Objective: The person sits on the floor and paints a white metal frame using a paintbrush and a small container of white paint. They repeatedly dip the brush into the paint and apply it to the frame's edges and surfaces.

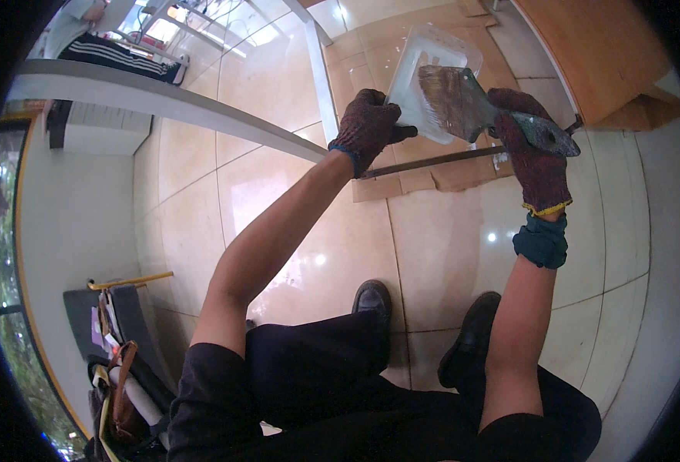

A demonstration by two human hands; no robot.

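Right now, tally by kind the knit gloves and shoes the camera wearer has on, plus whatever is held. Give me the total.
Knit work gloves, left and right: 2
Black shoes, left and right: 2
Wide paintbrush: 1
Translucent plastic tub: 1
Total: 6

- Indoor workroom, probably a workshop; exact type undetermined.
- Tiled floor (309,250), partly covered by white-spotted cardboard (463,173).
- Wide brush (463,100), paint tray (403,73), white frame (178,100).
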